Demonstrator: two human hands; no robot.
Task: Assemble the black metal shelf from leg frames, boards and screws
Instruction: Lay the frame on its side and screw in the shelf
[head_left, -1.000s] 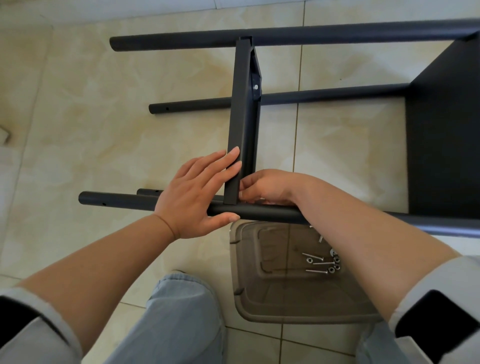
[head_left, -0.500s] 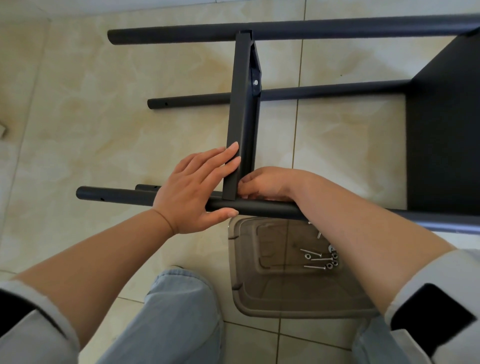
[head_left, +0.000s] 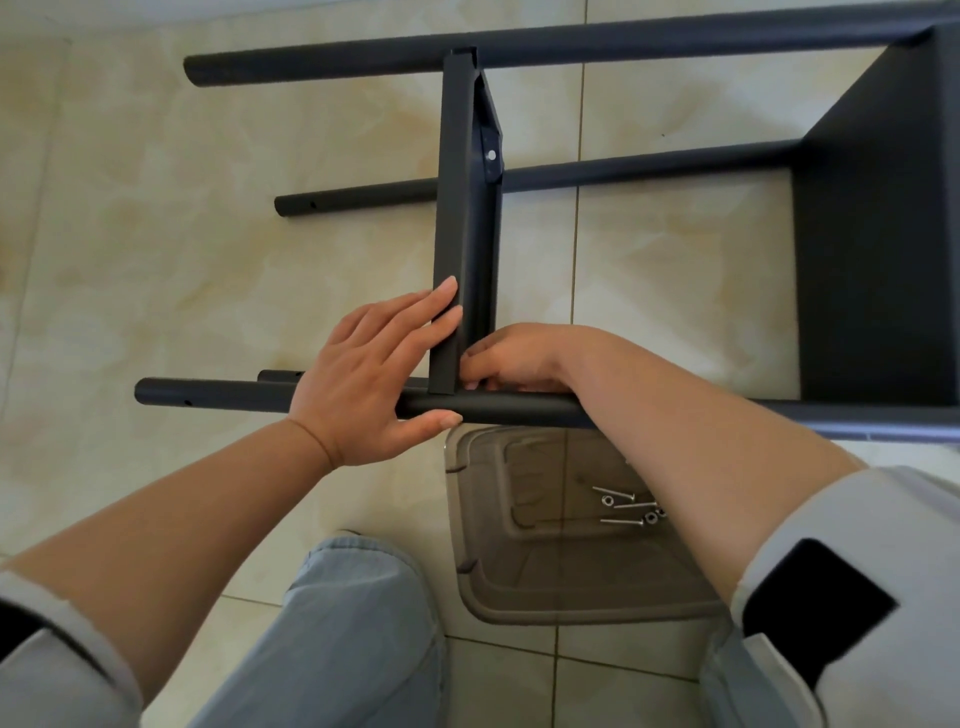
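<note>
We look down at a beige tiled floor (head_left: 156, 234) where a black metal shelf lies on its side. At far left are the open ends of its round legs; the near leg (head_left: 218, 397) runs across in front of us, with a second leg end just behind it. Our left hand (head_left: 374, 374) rests over this near leg, fingers straight and together, pressed flat against the left face of a black shelf board (head_left: 457, 208), the thumb lying below the leg. The board stands on edge, running away from us to the far top leg (head_left: 571, 44), with a silver screw head (head_left: 491, 154) in its corner bracket near the far end. Directly right of the board's near end, our right hand (head_left: 519, 358) is curled in the corner where board meets leg; whether its fingertips pinch anything we cannot tell. Below the right forearm sits a translucent brown tray (head_left: 493, 587) holding loose screws (head_left: 623, 506) and nuts. At far right, another black board (head_left: 878, 249) is fitted between the legs.
</note>
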